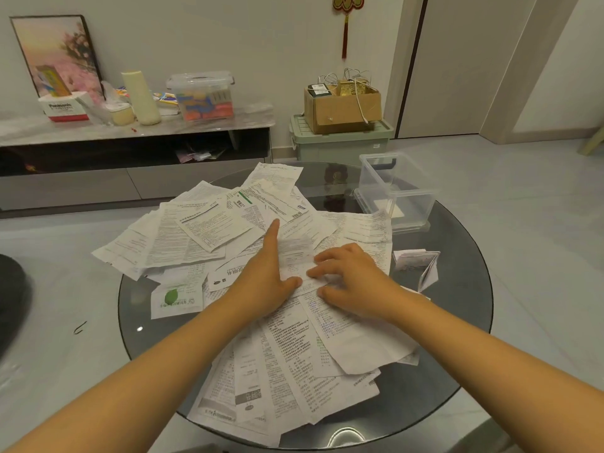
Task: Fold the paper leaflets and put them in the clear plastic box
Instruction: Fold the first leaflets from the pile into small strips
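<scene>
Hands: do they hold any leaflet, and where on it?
Left hand and right hand press one narrow leaflet flat, at its side edges; neither grips it.

My left hand [264,276] and right hand [351,282] are both bare: no gloves, rings, or watch visible. My forearms are uncovered from the wrists back to the frame edge, with no sleeve in sight. Fingernails look short and unpainted where they show.
</scene>
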`<state>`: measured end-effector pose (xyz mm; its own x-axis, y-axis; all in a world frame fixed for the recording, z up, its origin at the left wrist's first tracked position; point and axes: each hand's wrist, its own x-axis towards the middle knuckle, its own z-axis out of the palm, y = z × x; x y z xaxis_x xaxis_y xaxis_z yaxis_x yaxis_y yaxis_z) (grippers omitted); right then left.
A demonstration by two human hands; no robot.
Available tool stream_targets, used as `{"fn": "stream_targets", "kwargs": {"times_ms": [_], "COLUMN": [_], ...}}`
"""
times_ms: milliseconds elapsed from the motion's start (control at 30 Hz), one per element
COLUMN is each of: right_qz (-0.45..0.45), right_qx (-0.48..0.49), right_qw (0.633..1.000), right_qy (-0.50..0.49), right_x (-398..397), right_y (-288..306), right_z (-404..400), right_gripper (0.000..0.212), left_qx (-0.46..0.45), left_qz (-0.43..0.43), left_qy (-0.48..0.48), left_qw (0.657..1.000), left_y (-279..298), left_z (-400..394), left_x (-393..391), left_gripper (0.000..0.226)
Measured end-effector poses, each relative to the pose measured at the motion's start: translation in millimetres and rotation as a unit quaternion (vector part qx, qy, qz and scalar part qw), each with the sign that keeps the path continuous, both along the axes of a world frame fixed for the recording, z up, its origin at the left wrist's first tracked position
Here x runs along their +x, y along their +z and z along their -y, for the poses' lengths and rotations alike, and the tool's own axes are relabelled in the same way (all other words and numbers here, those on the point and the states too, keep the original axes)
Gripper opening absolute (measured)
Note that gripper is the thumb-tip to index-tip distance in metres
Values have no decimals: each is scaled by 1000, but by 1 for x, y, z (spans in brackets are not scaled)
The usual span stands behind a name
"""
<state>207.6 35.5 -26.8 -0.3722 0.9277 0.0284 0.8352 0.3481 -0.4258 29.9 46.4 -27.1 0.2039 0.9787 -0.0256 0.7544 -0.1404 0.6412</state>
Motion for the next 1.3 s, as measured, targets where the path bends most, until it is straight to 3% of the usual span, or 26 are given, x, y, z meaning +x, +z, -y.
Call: {"fn": "stream_targets", "kwargs": {"times_ms": [167,333,467,534,600,667,767,867,967,1134,1301], "right_qz": [45,65,67,53,36,20,-20,-53,-75,-41,-12], "right_qx": [52,141,194,204,194,181,137,93,79,77,74], "right_qw": [997,986,975,975,979,983,990,993,992,995,996], "right_qy": [17,55,81,70,50,26,-15,-44,-56,-43,-50], "right_x": [-4,-8,-10,-10,-9,-7,-5,-4,-3,-5,-4], "right_y": [-3,-7,-9,-7,-3,1,4,2,1,-5,-8], "right_z": [-5,-7,-5,-3,-1,2,6,7,4,-1,-3], "right_gripper": [37,29,24,23,22,22,19,18,30,30,28], "left_qx": [85,194,173,161,159,145,54,41,42,36,55], "left_qz": [-88,-188,-217,-217,-205,-150,-22,-22,-14,-15,-48], "left_qy": [-34,-93,-117,-121,-116,-103,-66,-50,-44,-44,-67], "left_qw": [992,958,954,955,959,972,996,998,998,998,995], "left_y": [3,6,4,5,9,11,17,15,11,7,0], "left_z": [1,1,5,5,5,4,6,8,7,3,-1], "left_x": [-3,-11,-14,-15,-14,-13,-9,-5,-5,-7,-7], "left_gripper": [99,42,74,63,36,20,16,21,2,31,30]}}
